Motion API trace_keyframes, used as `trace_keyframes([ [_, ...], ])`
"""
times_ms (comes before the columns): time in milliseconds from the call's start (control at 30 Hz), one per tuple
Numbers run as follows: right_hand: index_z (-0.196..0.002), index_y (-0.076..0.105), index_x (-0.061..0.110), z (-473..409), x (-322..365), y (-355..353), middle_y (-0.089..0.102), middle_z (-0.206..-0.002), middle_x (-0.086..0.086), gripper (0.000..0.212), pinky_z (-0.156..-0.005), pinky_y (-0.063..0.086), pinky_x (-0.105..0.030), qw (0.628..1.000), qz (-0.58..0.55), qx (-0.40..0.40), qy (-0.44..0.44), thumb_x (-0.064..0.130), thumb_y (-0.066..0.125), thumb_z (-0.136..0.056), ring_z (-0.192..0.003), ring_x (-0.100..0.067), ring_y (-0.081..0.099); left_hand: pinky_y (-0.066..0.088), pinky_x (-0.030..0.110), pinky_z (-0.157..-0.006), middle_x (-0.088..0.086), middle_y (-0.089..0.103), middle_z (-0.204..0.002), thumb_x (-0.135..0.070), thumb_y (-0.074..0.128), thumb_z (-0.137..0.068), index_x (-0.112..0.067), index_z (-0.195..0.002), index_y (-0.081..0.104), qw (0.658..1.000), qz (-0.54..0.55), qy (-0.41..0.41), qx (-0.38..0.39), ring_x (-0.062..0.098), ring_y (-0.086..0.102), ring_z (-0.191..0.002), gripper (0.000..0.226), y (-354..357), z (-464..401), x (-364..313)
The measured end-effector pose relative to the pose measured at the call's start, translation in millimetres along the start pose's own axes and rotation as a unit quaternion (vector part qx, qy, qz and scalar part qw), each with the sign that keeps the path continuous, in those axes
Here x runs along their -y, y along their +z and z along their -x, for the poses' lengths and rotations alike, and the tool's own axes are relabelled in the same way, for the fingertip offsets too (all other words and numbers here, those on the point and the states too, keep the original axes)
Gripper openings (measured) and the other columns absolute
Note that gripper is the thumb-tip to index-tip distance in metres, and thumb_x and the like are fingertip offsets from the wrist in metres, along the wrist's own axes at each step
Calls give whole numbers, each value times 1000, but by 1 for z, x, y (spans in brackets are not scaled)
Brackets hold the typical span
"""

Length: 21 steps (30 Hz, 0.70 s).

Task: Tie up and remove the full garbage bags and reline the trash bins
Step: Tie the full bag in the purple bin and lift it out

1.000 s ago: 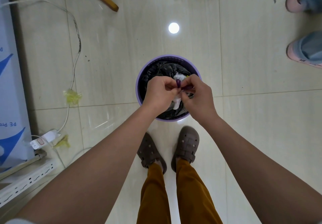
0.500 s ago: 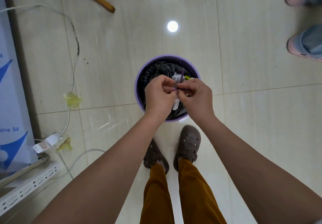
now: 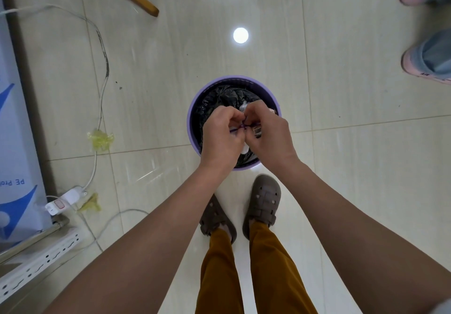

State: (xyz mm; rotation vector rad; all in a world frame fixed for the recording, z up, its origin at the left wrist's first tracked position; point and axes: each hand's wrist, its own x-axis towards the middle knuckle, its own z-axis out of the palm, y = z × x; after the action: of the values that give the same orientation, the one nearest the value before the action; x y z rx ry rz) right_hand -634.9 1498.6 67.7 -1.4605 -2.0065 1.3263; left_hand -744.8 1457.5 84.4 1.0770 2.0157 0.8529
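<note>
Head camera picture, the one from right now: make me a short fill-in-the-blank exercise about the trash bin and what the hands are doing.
1. The trash bin has a rim coloured ____.
2. The garbage bag lining it is ____ in colour.
3. The left hand and right hand both pinch a thin purple ____ over the bin.
4. The person's two brown shoes stand on the tiled ____.

Missing words: purple; black; drawstring; floor
</note>
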Motion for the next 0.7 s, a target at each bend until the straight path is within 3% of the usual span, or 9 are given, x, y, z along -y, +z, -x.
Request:
trace_keyframes([
  [200, -97, 42, 22, -2, 1, -3, 57, -87, 15, 39, -72, 45, -10, 998, -48, 38, 0, -11, 50, -77, -85, 0, 58, 42, 7, -69, -2, 55, -87, 14, 65, -72, -5, -81, 63, 999, -16, 29, 17, -4, 53, -75, 21, -3, -4, 5],
  [333, -94, 46, 11, -4, 2, -5, 58, -88, -2, 34, -79, 51, -35, 993, -98, 58, 31, -15, 45, -72, -92, -24, 58, 42, 10, -68, -3, 53, -86, 13, 64, -74, -7, -76, 64, 999, -34, 32, 22, 1, 51, -74, 20, -6, -7, 7],
  [400, -93, 47, 10, -5, 3, -5, 57, -88, -4, 33, -82, 51, -39, 990, -111, 71, 47, -16, 45, -73, -93, -27, 57, 42, 11, -67, -3, 52, -86, 15, 62, -74, -4, -75, 65, 998, -41, 35, 25, 4, 50, -73, 19, -7, -7, 9],
  [567, -92, 48, 5, -3, 2, -6, 58, -86, -9, 27, -79, 50, -26, 986, -144, 52, 68, -17, 48, -77, -86, -20, 59, 50, 33, -68, 1, 57, -79, 3, 71, -78, -4, -81, 75, 995, -81, 49, 9, 20, 56, -80, 9, -7, -5, 12],
  [700, -94, 48, 4, -2, -2, -6, 60, -88, -11, 26, -79, 49, -19, 985, -148, 40, 85, -16, 52, -79, -87, -18, 61, 52, 36, -72, 6, 59, -82, -3, 74, -80, -2, -89, 76, 995, -82, 59, 25, 22, 57, -82, 10, -6, -1, 14],
])
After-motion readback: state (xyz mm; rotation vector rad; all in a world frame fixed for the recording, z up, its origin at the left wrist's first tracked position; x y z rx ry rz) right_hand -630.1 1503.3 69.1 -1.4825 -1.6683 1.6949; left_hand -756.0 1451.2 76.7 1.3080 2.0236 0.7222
